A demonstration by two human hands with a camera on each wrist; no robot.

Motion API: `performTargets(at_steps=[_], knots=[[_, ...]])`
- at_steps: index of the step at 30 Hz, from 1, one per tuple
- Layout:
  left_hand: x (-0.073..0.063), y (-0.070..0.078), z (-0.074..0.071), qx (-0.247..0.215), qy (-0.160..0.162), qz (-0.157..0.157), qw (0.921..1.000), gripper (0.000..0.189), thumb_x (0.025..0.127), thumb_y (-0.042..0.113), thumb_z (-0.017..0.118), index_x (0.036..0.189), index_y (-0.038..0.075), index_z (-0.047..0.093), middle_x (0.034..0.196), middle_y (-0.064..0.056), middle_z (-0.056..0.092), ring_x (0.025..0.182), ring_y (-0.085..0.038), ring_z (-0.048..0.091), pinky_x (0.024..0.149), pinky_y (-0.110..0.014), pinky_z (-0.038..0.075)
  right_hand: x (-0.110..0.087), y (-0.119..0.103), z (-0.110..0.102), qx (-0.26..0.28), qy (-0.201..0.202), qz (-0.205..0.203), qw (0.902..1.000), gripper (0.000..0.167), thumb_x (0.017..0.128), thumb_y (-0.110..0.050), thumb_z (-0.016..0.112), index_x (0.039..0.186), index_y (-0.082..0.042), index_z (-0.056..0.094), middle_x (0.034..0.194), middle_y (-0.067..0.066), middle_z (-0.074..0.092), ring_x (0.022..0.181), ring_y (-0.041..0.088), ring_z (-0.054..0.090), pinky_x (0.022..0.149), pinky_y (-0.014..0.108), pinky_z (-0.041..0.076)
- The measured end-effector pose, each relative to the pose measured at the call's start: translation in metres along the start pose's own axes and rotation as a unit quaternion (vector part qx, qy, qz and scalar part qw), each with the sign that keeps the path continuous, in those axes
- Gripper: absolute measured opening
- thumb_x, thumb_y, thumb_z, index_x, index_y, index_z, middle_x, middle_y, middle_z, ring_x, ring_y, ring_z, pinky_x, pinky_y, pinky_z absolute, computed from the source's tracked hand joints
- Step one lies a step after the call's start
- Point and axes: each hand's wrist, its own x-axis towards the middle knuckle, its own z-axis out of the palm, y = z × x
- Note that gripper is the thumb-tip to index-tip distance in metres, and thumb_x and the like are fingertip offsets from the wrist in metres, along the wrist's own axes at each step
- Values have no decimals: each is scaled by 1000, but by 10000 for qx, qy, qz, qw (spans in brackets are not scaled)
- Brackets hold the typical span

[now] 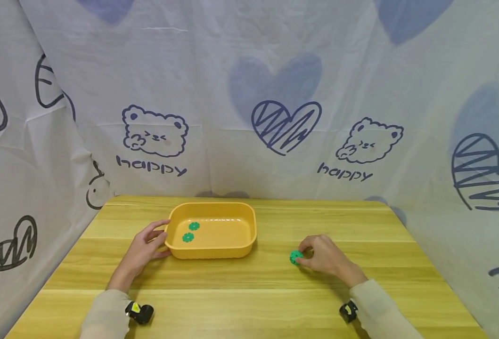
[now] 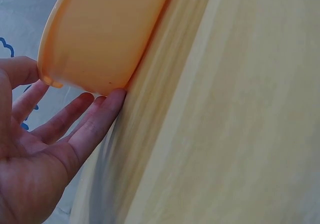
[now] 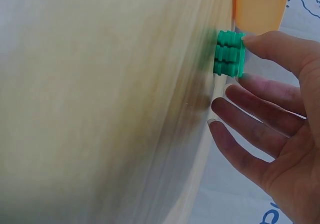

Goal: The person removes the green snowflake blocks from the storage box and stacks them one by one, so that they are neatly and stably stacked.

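A yellow plastic basin (image 1: 211,254) stands on the table, left of centre. Two green flower-shaped discs (image 1: 188,237) lie flat inside it, near its left end. My left hand (image 1: 145,249) touches the basin's left end, its fingertips spread from the rim down to the foot of the wall. In the left wrist view these fingers (image 2: 97,129) are nearly straight. My right hand (image 1: 325,256) pinches a small stack of green flower-shaped discs (image 3: 229,54) between thumb and index finger, close over the table right of the basin. Its other fingers are spread, holding nothing.
The wooden table (image 1: 232,306) spreads under both hands. A white cloth (image 1: 219,155) printed with hearts and bears hangs behind its far edge and along both sides. Black wrist cameras (image 1: 141,312) sit at both cuffs.
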Motion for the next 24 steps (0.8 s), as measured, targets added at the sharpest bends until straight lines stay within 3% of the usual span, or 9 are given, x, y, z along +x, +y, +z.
performTargets(at_steps=[15, 24], knots=[[-1, 0, 0, -89, -36, 61, 9999, 50, 111, 18, 48, 157, 6, 36, 151, -34, 43, 129, -40, 56, 91, -43, 65, -1, 2, 0, 134, -3, -121, 9998, 22, 84, -26, 86, 93, -6, 79, 95, 7, 79, 85, 17, 74, 73, 26, 65], [-1, 1, 0, -48, -16, 5, 10000, 50, 110, 20, 49, 157, 7, 37, 151, -33, 43, 127, -39, 58, 92, -43, 65, 1, 4, -3, 415, -25, 79, 9991, 17, 97, -22, 72, 99, -6, 78, 97, 6, 79, 89, 18, 74, 76, 24, 65]])
